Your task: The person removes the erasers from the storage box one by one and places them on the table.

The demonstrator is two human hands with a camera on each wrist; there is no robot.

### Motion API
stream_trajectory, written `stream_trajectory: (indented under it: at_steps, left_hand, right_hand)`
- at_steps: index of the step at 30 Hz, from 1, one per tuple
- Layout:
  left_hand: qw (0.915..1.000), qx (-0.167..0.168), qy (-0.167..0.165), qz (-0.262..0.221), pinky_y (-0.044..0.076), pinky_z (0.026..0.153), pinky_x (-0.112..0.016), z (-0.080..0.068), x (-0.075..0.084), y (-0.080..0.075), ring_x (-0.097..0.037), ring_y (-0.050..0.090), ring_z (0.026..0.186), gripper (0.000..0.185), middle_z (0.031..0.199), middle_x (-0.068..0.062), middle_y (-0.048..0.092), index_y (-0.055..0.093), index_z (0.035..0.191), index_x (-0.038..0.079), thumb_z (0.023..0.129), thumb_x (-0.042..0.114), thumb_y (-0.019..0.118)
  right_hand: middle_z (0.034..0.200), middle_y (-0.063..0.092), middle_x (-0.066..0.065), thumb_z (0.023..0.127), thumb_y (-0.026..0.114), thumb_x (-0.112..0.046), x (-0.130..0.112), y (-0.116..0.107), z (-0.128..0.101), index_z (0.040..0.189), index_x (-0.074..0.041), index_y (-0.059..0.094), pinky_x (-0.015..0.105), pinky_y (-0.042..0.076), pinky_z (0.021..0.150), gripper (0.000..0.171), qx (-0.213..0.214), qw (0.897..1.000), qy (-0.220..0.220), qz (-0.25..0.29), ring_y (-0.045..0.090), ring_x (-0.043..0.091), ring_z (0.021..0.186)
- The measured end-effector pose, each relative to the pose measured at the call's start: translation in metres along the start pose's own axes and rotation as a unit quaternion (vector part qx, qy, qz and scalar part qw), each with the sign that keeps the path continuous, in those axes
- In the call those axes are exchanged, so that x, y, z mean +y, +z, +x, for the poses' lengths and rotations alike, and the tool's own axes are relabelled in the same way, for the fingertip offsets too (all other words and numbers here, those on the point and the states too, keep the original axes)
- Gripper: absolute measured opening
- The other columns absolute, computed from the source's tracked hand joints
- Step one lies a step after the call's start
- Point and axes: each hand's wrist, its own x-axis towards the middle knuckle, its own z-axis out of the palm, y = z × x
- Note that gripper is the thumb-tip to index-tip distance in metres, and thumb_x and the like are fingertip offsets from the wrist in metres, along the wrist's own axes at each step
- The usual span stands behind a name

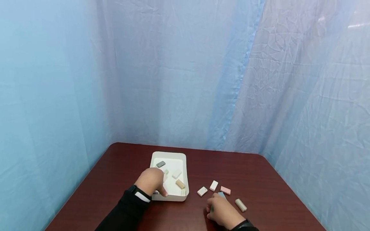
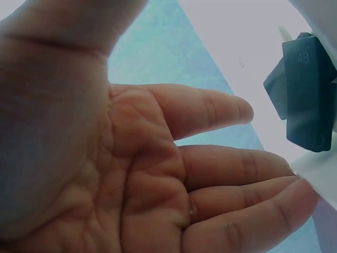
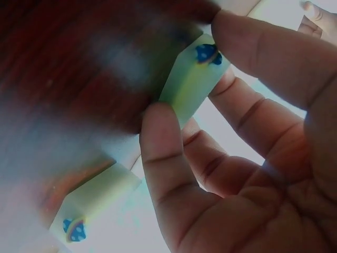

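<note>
A white tray [image 1: 170, 198] stands on the dark red table with several small block erasers inside. My left hand [image 1: 153, 181] reaches over its left side. In the left wrist view the fingers [image 2: 237, 158] are extended and hold nothing, near the tray wall; a dark eraser marked 4B [image 2: 309, 95] lies beyond them. My right hand [image 1: 221, 210] is low over the table, right of the tray. In the right wrist view its thumb and fingers pinch a pale green eraser [image 3: 192, 79] with a small blue print; the head view mostly hides it behind the hand.
Around the right hand lie a white eraser [image 1: 214, 185], a cream one [image 1: 202, 191], a pink one [image 1: 225, 190], a blue one [image 1: 221, 194] and a beige one [image 1: 241, 205]. In the tray are a grey eraser [image 1: 160, 164] and a tan one [image 1: 180, 183]. Blue curtains [image 1: 185, 80] surround the table.
</note>
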Motion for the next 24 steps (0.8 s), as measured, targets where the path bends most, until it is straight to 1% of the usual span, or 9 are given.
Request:
stream_trajectory:
  at_steps: [3,4,7,10,11,13,16,21,24]
  left_hand:
    - [1.0000,0.002,0.002,-0.004,0.059,0.085,-0.043,0.001,-0.001,0.001,-0.019,0.064,0.083,0.054,0.093,-0.005,0.073,0.079,0.095,0.007,0.068,0.050,0.100]
    - [1.0000,0.001,0.003,-0.004,0.059,0.085,-0.043,0.001,-0.001,0.001,-0.019,0.064,0.083,0.054,0.092,-0.005,0.073,0.079,0.095,0.007,0.068,0.050,0.100]
    - [1.0000,-0.002,0.004,-0.003,0.059,0.086,-0.043,0.001,-0.001,0.001,-0.019,0.065,0.084,0.054,0.092,-0.005,0.074,0.080,0.095,0.007,0.068,0.050,0.100]
    - [1.0000,0.002,0.002,0.000,0.059,0.086,-0.044,0.002,-0.002,0.000,-0.019,0.065,0.084,0.056,0.094,-0.005,0.074,0.080,0.096,0.007,0.068,0.051,0.100]
    - [1.0000,0.004,0.001,0.001,0.059,0.086,-0.044,0.002,-0.002,0.000,-0.019,0.065,0.084,0.057,0.094,-0.005,0.074,0.080,0.096,0.006,0.067,0.051,0.100]
    - [1.0000,0.010,-0.002,0.001,0.059,0.085,-0.043,0.002,-0.002,0.000,-0.019,0.064,0.083,0.058,0.093,-0.005,0.074,0.079,0.097,0.006,0.067,0.051,0.101]
    - [0.9999,0.014,-0.004,0.001,0.059,0.084,-0.043,0.003,-0.002,-0.001,-0.018,0.063,0.082,0.059,0.094,-0.005,0.073,0.079,0.098,0.006,0.066,0.050,0.101]
    - [1.0000,-0.001,-0.003,0.000,0.059,0.084,-0.043,0.005,0.000,-0.001,-0.019,0.063,0.083,0.060,0.096,-0.005,0.073,0.079,0.100,0.006,0.067,0.052,0.100]
    - [1.0000,-0.005,-0.001,0.002,0.059,0.085,-0.043,0.005,0.000,-0.001,-0.019,0.064,0.083,0.059,0.096,-0.005,0.073,0.079,0.098,0.006,0.067,0.052,0.100]
  right_hand:
    - [0.087,0.049,0.000,0.082,0.086,-0.005,-0.002,-0.001,0.000,0.077,-0.017,0.063,0.029,0.038,0.063,0.027,-0.003,1.000,0.000,-0.005,0.043,0.013,0.072]
    - [0.090,0.054,0.001,0.083,0.086,-0.007,-0.003,-0.002,0.000,0.079,-0.018,0.064,0.030,0.040,0.064,0.025,-0.007,1.000,0.004,-0.012,0.049,0.015,0.076]
    - [0.091,0.058,0.002,0.085,0.086,-0.014,-0.008,-0.006,0.002,0.081,-0.018,0.065,0.033,0.041,0.065,0.022,-0.003,0.999,0.016,-0.036,0.053,0.019,0.077]
    - [0.092,0.061,-0.001,0.089,0.084,-0.022,-0.016,-0.013,0.006,0.086,-0.019,0.068,0.034,0.044,0.065,0.017,0.011,0.998,0.024,-0.051,0.057,0.015,0.077]
    - [0.090,0.060,-0.002,0.090,0.083,-0.023,-0.019,-0.015,0.008,0.087,-0.018,0.070,0.034,0.044,0.065,0.015,0.018,0.999,0.023,-0.046,0.054,0.012,0.073]
    - [0.092,0.063,-0.003,0.093,0.081,-0.024,-0.026,-0.020,0.011,0.095,-0.016,0.074,0.035,0.048,0.066,0.010,0.022,0.999,0.020,-0.033,0.058,0.011,0.075]
    - [0.096,0.066,-0.003,0.095,0.078,-0.023,-0.037,-0.025,0.016,0.105,-0.014,0.078,0.035,0.054,0.071,0.014,0.029,0.999,0.010,-0.020,0.063,0.010,0.081]
    - [0.111,0.068,0.002,0.098,0.077,-0.024,-0.055,-0.030,0.020,0.118,-0.015,0.076,0.035,0.057,0.077,0.023,0.041,0.999,-0.007,-0.016,0.067,0.014,0.092]
    - [0.117,0.068,0.003,0.099,0.075,-0.023,-0.068,-0.034,0.029,0.123,-0.015,0.075,0.036,0.058,0.082,0.026,0.048,0.998,-0.025,-0.010,0.068,0.015,0.098]
